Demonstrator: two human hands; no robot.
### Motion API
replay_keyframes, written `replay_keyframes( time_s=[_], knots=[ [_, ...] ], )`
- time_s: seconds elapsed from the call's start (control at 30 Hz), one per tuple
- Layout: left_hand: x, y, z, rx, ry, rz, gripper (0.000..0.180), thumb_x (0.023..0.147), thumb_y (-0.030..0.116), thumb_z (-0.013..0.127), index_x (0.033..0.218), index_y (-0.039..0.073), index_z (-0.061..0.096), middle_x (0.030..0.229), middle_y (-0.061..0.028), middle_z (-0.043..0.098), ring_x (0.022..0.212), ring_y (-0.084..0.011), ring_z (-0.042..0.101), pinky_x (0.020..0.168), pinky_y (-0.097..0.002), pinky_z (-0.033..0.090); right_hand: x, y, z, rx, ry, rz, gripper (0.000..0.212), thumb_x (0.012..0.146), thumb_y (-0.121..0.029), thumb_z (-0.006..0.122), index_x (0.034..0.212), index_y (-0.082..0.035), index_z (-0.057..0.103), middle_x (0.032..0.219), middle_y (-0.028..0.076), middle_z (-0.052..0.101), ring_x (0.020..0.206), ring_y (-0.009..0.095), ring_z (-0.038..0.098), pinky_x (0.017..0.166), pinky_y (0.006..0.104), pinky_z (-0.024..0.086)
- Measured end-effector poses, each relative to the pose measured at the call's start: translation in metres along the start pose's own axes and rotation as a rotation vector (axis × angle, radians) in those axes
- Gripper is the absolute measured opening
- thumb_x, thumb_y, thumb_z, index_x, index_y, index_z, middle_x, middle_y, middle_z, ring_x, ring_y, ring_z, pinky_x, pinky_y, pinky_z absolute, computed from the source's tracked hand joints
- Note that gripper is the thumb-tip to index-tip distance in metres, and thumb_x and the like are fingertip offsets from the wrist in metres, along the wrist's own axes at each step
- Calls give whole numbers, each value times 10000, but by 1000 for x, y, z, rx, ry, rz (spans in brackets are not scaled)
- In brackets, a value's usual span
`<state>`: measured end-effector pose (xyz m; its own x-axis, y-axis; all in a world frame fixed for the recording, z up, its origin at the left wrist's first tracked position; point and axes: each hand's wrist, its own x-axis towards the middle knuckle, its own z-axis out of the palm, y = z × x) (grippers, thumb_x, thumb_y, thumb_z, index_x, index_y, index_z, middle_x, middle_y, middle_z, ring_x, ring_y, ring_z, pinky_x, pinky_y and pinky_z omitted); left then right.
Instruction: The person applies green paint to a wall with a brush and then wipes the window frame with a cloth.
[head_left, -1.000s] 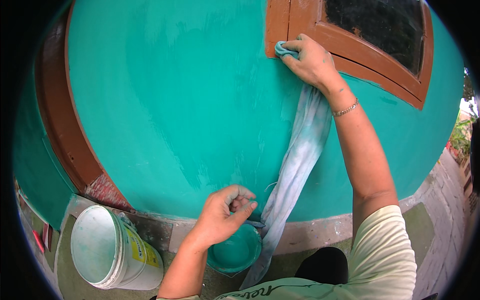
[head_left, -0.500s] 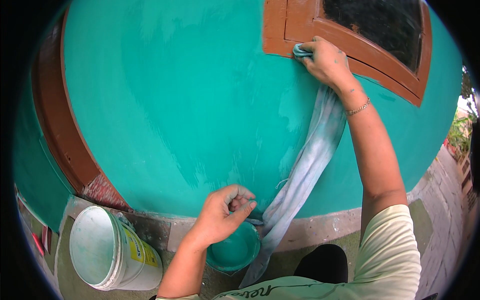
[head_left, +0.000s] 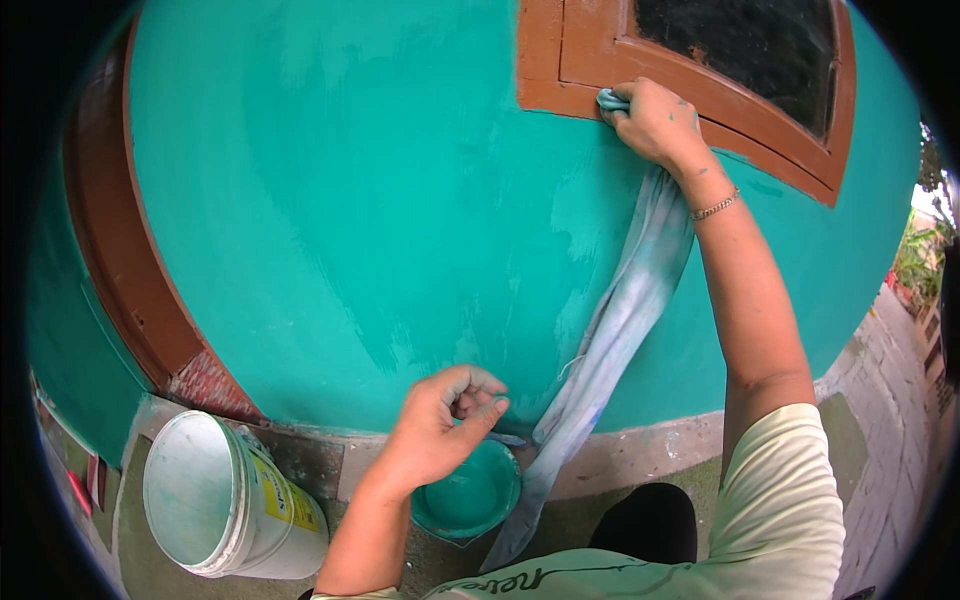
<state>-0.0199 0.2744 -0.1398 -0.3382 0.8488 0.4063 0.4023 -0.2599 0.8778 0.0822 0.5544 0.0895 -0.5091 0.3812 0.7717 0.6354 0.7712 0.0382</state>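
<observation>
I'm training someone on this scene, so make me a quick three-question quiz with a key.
1. Which of the person's hands holds the cloth?
2. True or false: the bucket stands to the left of the bowl.
3. What colour is the window frame? a) white b) brown c) yellow

Key: 1. the right hand; 2. true; 3. b

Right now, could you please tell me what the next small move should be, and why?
I would probably slide the right hand slightly rightward along the lower edge of the brown window frame, since that hand grips the bunched cloth there, where brown meets the turquoise wall.
</observation>
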Motion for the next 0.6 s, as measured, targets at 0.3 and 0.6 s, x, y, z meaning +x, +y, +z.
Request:
replay_keyframes(
  time_s=[0.3,0.6],
  knots=[
    [2,1,8,60,-31,31,104,886,23,686,966,-7,627,793,15,581,682,-45,500,590,-204,429,5,-34,20,-102,109,-93,276,909,-234,534,1085,-107,705,1138,146,625,1035,376,615,903,473,475],
    [-1,-3,2,-22,4,-16,93,888,14,680,961,-4,625,787,-1,593,673,-60,539,586,-214,457,-20,75,-2,-128,189,192,294,893,-283,548,1064,-114,716,1185,175,622,1043,395,628,909,481,486]
  ],
)
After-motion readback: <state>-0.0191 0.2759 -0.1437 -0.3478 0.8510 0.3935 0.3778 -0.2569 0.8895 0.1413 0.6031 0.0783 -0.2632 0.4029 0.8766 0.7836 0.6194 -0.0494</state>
